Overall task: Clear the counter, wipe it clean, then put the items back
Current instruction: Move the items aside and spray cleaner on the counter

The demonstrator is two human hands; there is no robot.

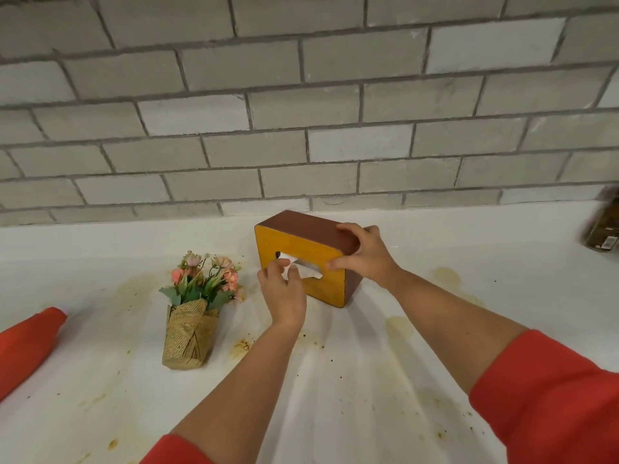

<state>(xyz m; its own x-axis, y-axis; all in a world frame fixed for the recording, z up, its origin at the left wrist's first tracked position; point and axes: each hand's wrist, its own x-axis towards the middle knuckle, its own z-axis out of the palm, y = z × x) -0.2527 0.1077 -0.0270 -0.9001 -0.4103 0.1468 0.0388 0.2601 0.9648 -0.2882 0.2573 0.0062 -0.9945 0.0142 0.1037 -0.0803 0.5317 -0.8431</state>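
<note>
left hand [283, 293] pinches tissue [306, 270] at slot | right hand [363, 254] grips box [301, 259] | counter [351, 380] stained

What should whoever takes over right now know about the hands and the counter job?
Left hand pinches a tissue at the slot of the tissue box.
Right hand grips the box's upper right corner; the box stands on its side on the counter.
Flower pot sits left of it, a jar at the far right edge.
Done: nothing cleared or wiped; brown stains show.
Left: clear the items, wipe, put them back.
</note>
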